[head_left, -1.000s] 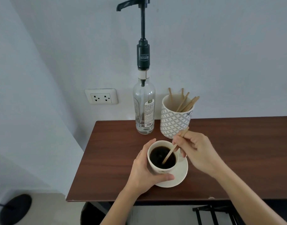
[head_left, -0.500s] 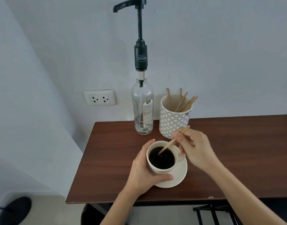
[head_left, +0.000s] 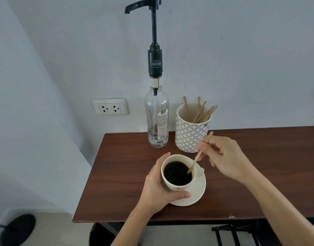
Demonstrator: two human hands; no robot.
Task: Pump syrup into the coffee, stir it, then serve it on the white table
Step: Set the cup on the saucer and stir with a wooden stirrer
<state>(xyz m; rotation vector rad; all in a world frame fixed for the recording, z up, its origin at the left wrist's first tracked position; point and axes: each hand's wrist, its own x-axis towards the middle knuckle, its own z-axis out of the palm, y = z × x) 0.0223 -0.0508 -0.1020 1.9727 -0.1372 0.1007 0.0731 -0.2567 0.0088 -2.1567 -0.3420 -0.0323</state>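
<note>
A cream cup (head_left: 177, 188) of black coffee (head_left: 176, 173) stands on a cream saucer (head_left: 197, 194) on the brown wooden table (head_left: 259, 157). My left hand (head_left: 159, 189) wraps around the cup's left side. My right hand (head_left: 227, 157) pinches a wooden stir stick (head_left: 197, 157) whose lower end dips into the coffee at the right side of the cup. Behind the cup stands a clear syrup bottle (head_left: 157, 119) with a tall black pump (head_left: 153, 34), its spout pointing left.
A patterned white holder (head_left: 191, 132) with several wooden sticks stands right of the bottle. A wall socket (head_left: 110, 106) sits left of the bottle. A round black base (head_left: 17, 229) lies on the floor at lower left. Dark frames show under the table.
The stick's tip has swept from the middle of the coffee to the cup's right side, with my right hand shifting slightly. My left hand stays on the cup.
</note>
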